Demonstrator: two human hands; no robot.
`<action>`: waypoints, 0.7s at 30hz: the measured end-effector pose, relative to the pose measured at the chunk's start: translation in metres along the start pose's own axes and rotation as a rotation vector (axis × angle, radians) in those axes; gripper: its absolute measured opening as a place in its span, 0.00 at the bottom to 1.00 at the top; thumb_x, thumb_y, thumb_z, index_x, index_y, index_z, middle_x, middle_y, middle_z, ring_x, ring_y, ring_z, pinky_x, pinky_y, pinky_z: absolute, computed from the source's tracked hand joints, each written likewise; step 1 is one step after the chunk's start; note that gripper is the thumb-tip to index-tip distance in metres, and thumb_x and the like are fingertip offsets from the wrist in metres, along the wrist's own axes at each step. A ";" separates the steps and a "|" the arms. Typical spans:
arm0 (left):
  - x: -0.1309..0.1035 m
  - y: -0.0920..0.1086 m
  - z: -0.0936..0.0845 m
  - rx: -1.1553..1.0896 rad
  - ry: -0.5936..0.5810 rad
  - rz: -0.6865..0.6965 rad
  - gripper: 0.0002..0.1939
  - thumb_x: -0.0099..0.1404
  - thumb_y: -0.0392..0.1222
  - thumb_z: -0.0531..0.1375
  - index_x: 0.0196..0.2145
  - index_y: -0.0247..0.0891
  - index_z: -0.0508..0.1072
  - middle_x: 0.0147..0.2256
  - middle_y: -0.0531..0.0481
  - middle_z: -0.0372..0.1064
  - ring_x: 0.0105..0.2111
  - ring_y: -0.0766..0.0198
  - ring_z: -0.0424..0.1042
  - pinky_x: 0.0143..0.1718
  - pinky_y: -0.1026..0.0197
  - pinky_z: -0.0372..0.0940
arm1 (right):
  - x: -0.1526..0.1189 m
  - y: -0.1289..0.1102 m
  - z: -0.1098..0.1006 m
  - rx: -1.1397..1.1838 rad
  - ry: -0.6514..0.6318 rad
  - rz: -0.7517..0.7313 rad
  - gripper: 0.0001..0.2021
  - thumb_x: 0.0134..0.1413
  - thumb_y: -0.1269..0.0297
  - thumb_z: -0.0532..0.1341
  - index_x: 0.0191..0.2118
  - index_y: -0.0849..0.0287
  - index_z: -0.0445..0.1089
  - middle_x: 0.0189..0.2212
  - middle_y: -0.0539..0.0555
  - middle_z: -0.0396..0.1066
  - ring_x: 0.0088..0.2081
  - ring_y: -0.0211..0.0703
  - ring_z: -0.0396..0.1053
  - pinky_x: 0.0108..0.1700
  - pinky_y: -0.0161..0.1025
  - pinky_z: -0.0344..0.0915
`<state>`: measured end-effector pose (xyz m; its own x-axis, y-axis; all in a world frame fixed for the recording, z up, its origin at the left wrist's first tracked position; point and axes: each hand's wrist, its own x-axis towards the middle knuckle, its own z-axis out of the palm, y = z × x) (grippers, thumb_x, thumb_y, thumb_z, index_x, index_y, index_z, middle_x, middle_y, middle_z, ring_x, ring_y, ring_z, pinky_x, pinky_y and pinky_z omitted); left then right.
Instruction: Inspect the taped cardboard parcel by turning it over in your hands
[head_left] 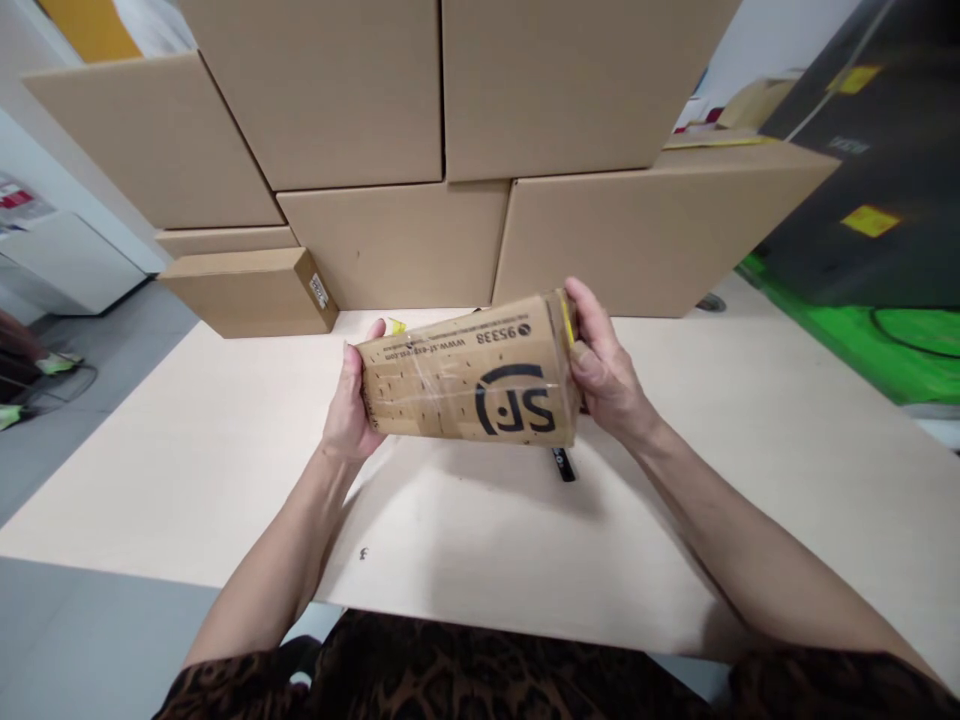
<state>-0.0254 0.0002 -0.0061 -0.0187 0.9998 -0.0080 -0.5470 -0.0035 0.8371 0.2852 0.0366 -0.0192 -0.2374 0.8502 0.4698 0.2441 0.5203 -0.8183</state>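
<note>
Between my hands is a small brown cardboard box [427, 385], held tilted above the table. Black print on it, a large SF logo and the number 95338, appears upside down, and clear tape covers its face. My left hand [354, 405] grips the left end, thumb at the upper corner. At the other end my right hand [606, 370] is closed round the edge, near a bit of yellow. Partly hidden beneath the box, a black object with white lettering [564, 466] lies on the table; its kind is unclear.
Large cardboard boxes [390, 245] stand stacked along the back of the pale table [187, 450]. A flat box with a label [240, 290] sits at the back left. To the right are a dark panel [862, 170] with yellow stickers and a green surface [847, 345].
</note>
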 end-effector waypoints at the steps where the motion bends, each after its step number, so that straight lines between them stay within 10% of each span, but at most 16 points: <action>1: 0.002 0.001 -0.002 -0.035 0.014 -0.039 0.34 0.76 0.69 0.56 0.69 0.47 0.70 0.67 0.42 0.74 0.71 0.41 0.68 0.69 0.35 0.69 | 0.001 -0.001 -0.002 -0.006 -0.015 -0.017 0.52 0.58 0.20 0.57 0.81 0.35 0.44 0.81 0.51 0.50 0.82 0.67 0.46 0.79 0.70 0.49; 7: 0.014 0.005 -0.019 -0.013 -0.133 -0.238 0.36 0.78 0.72 0.48 0.70 0.47 0.68 0.65 0.39 0.76 0.68 0.36 0.72 0.65 0.24 0.70 | 0.006 -0.020 -0.006 -0.223 -0.092 -0.199 0.62 0.42 0.21 0.70 0.78 0.43 0.54 0.83 0.58 0.42 0.83 0.77 0.33 0.80 0.76 0.37; 14: 0.018 0.005 -0.034 0.192 -0.363 -0.270 0.41 0.72 0.80 0.48 0.63 0.49 0.76 0.55 0.40 0.84 0.61 0.35 0.80 0.59 0.23 0.75 | 0.007 -0.039 -0.012 -0.185 -0.126 -0.282 0.57 0.37 0.36 0.81 0.72 0.36 0.56 0.76 0.58 0.55 0.80 0.72 0.46 0.79 0.73 0.46; 21: 0.020 -0.003 -0.037 0.308 -0.182 -0.039 0.35 0.76 0.71 0.55 0.64 0.44 0.77 0.66 0.42 0.76 0.71 0.41 0.70 0.72 0.37 0.67 | -0.001 -0.053 -0.012 -0.206 -0.109 -0.170 0.59 0.40 0.35 0.79 0.77 0.43 0.60 0.68 0.61 0.61 0.73 0.75 0.57 0.77 0.72 0.52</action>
<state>-0.0555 0.0192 -0.0292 0.1618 0.9863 0.0312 -0.2664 0.0132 0.9638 0.2837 0.0091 0.0273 -0.3882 0.7418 0.5468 0.3758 0.6692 -0.6410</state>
